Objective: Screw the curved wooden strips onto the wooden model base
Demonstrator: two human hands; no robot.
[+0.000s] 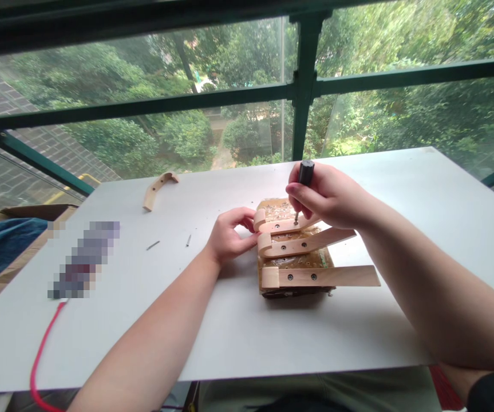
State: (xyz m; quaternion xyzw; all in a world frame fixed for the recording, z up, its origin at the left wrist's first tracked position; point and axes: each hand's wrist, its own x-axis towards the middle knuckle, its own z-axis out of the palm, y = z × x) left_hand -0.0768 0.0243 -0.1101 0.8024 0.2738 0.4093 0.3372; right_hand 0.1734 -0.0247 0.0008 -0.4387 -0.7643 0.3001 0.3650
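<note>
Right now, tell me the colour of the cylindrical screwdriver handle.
The cylindrical screwdriver handle is black; it shows best in the head view.

A daylit hand-work spot is sitting beside large windows, the view not settling between home and workshop.
Green window frames (301, 86) are spanning the far side, with trees (186, 134) growing outside and brickwork (2, 97) showing at far left. A plain white table (453, 200) is standing by the glass. A cardboard box (15, 270) is holding blue cloth (6, 237) at left, while a screwdriver (306, 171) and loose fasteners (188, 240) are suggesting small handiwork.
</note>
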